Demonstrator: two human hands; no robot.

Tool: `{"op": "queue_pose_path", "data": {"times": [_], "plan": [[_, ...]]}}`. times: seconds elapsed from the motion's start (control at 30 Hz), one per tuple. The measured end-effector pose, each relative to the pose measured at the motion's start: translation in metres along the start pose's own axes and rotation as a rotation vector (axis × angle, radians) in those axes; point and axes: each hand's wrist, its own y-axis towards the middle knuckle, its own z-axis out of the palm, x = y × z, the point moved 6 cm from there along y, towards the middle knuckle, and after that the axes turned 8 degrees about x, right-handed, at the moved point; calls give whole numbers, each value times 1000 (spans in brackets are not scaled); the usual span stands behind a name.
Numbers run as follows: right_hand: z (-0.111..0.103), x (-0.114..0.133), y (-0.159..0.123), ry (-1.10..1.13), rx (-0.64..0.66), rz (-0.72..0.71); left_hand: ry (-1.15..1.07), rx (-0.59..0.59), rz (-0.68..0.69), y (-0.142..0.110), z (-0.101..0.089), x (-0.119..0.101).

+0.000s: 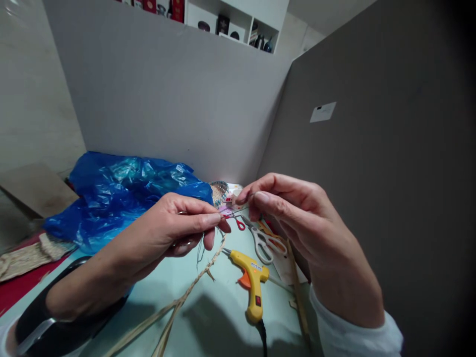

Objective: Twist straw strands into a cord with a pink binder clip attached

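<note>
My left hand [189, 223] is closed in a pinch, with a thin dark thread [234, 212] at its fingertips. Shiny metal loops show among its curled fingers; whether they are rings or scissor handles I cannot tell. Facing it, my right hand [284, 203] pinches thumb against forefinger at the thread's other side; its exact grip is too fine to see. Loose dark threads [200, 253] dangle under the left hand. Below both hands, a straw-coloured braid [203, 272] runs down toward me and parts into loose strands.
A yellow glue gun [253, 282] with a black cord lies below my right hand. White-handled scissors [263, 243] and red-handled scissors [241, 225] lie beyond it. A crumpled blue plastic bag [122, 198] fills the back left, near woven straw pieces [29, 258]. Grey panels [178, 94] enclose the table.
</note>
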Motion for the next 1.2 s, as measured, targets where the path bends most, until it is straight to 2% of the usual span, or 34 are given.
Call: {"op": "queue_pose_path", "data": {"times": [0.3, 0.53, 0.7, 0.97, 1.2], "plan": [[-4, -2, -2, 187, -26, 49, 11, -14, -9, -1, 1, -2], [-12, 4, -5, 31, -170, -34, 18, -12, -8, -2, 3, -5], [-17, 4, -9, -74, -237, -18, 35, -5, -15, -2, 2, -2], [-19, 10, -10, -129, -264, -81, 53, 4, -10, 1, 3, 0], [-27, 14, -10, -49, -346, -140, 79, 31, 4, 3, -2, 3]]}}
